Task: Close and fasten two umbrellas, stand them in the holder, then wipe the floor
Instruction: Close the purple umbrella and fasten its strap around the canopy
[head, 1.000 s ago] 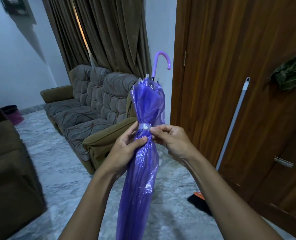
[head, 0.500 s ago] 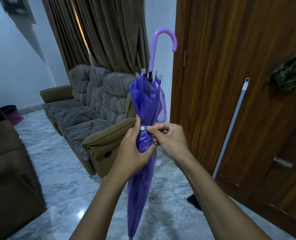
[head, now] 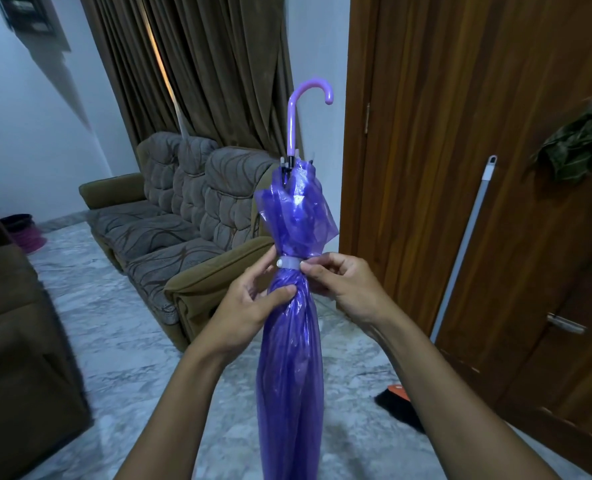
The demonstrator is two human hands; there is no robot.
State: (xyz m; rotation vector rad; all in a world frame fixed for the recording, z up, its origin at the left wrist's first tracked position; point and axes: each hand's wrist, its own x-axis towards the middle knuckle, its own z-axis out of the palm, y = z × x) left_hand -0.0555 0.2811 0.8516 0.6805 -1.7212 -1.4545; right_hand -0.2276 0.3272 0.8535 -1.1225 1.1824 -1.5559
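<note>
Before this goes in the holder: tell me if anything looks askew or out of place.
Above the strap, the canopy of the purple umbrella flares out in loose, crumpled folds, not rolled flat. The left hand grips it there; the right hand pinches the strap. Nothing else stands out.

Left grip [head: 253, 306] curled, thumb pressing; right grip [head: 346, 289] pinching.

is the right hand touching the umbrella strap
Touching. The head view shows the right hand pinching the end of the strap, which wraps around the umbrella; no gap shows between them.
</note>
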